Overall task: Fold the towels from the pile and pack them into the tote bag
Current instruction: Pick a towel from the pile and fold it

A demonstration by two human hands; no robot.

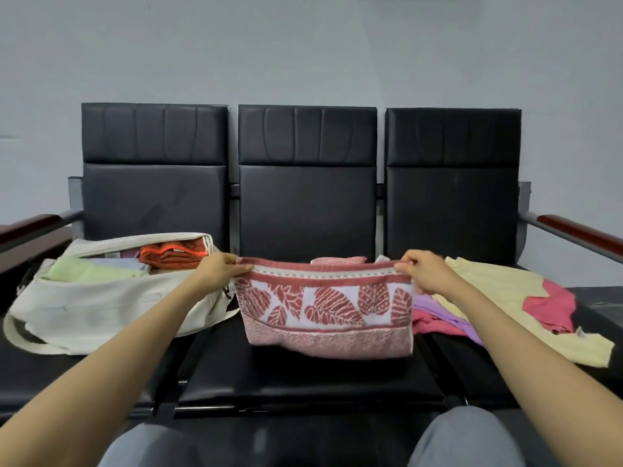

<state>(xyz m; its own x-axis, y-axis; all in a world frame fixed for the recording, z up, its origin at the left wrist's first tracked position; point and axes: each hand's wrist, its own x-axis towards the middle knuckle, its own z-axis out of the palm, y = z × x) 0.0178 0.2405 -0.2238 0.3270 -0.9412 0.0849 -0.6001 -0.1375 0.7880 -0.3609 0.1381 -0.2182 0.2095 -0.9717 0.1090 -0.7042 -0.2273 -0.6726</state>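
A pink and white leaf-patterned towel (325,308) hangs doubled over the middle seat, its lower edge touching the cushion. My left hand (215,269) pinches its top left corner and my right hand (423,269) pinches its top right corner. A cream tote bag (101,308) lies open on the left seat with folded orange (173,254), green (87,271) and pale blue towels inside. The pile (499,298) of loose yellow, pink and purple towels lies on the right seat.
A black three-seat bench (303,375) with upright backrests stands against a grey wall. Wooden armrests (586,232) flank both ends. My grey-trousered knees (468,439) are at the bottom edge. Another pink cloth (337,260) peeks behind the held towel.
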